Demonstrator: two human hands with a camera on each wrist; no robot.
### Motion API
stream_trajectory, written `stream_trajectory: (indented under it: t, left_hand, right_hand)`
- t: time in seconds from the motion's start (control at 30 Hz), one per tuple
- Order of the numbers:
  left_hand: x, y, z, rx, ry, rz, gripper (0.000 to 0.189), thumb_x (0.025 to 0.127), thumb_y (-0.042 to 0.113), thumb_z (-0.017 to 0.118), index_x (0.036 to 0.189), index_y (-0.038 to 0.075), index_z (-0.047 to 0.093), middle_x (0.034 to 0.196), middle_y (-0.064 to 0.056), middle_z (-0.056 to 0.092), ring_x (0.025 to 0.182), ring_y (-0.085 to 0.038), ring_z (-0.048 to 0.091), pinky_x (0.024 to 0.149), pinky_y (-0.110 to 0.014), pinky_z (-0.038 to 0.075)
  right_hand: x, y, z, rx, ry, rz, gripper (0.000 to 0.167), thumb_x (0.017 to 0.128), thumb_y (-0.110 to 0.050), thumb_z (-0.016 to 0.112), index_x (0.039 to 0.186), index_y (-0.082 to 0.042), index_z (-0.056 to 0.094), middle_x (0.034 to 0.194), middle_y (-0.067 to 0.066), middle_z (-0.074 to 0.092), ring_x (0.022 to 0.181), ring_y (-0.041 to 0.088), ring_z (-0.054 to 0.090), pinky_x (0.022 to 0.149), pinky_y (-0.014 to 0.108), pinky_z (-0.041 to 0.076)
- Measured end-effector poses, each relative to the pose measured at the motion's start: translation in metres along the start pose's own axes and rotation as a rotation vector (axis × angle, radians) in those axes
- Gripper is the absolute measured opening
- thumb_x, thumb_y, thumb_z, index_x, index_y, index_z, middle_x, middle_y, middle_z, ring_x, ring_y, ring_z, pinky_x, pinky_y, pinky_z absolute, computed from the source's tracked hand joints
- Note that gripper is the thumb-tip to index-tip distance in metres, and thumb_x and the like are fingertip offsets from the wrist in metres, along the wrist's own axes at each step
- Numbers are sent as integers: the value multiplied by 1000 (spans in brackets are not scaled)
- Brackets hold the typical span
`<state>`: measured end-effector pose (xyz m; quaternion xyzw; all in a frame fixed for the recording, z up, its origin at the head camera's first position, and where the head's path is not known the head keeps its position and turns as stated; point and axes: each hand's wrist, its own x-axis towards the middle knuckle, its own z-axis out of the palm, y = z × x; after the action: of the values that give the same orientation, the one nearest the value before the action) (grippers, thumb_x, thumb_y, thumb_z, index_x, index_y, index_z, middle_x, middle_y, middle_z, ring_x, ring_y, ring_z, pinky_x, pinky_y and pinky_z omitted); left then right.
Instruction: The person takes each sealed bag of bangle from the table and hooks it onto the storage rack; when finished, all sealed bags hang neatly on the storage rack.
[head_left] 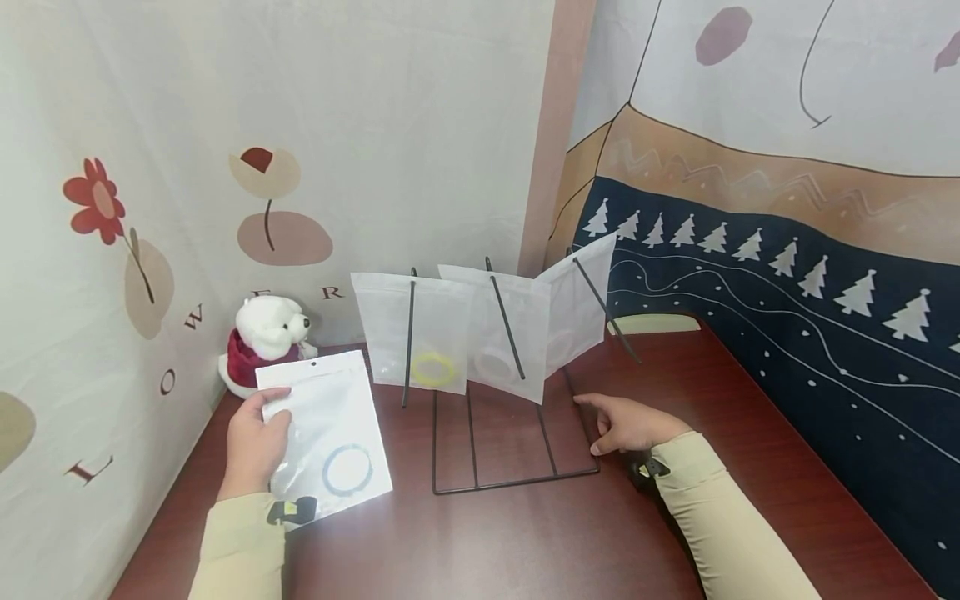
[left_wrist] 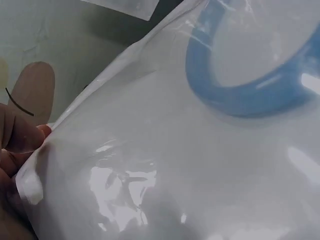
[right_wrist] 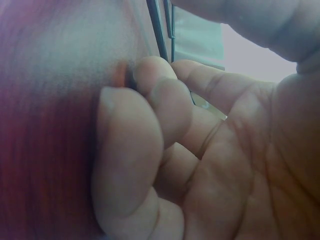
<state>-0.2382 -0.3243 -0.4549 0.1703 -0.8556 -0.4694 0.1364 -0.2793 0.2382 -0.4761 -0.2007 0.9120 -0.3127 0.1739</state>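
My left hand (head_left: 255, 442) pinches the upper left edge of a flat white zip bag (head_left: 315, 417), with the thumb in front. A blue ring (head_left: 330, 481) shows through the bag's clear face, and the left wrist view has it large and close. At the right side of a black wire display rack (head_left: 517, 483), my right hand (head_left: 637, 423) holds the base wire, index finger and thumb against it. Its other fingers (right_wrist: 125, 150) are curled low at the tabletop in the right wrist view. Part of that grip is hidden.
Three similar bags hang on the rack's prongs: a left bag (head_left: 382, 325) with a yellow ring, a middle bag (head_left: 517, 308) and a right bag (head_left: 585, 292). A white plush bear (head_left: 270, 325) in red sits behind my left hand. Patterned cloth walls (head_left: 420, 150) border the brown table (head_left: 517, 550).
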Motion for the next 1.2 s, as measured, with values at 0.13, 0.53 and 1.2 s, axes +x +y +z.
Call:
stream_trajectory:
  t: [0.13,0.53,1.2]
  left_hand:
    - [-3,4,-3,-43,38,15,45,101,4,47,145,2,57,162,-23,45,152,-41,37,117,-61,35]
    - [-10,24,-23,-29,-4,-22,66,96,-1,42,160,16,43,176,-12,20,160,-41,19,106,-65,32]
    - [-26,45,-29,-199,243,-45,35,104,13,51,129,19,75,113,3,60,105,-9,46,51,-25,36]
  right_hand:
    - [0,0,0,-3,1,10,83,79,-2,85,154,-7,49,76,3,59,69,18,56,54,33,50]
    - [0,0,-1,-7,3,8,83,79,-2,86,154,-7,50,77,3,58,70,19,55,55,34,49]
    - [-1,-2,0,-3,5,-1,82,79,0,85,153,-6,50,77,3,58,71,19,56,55,34,49]
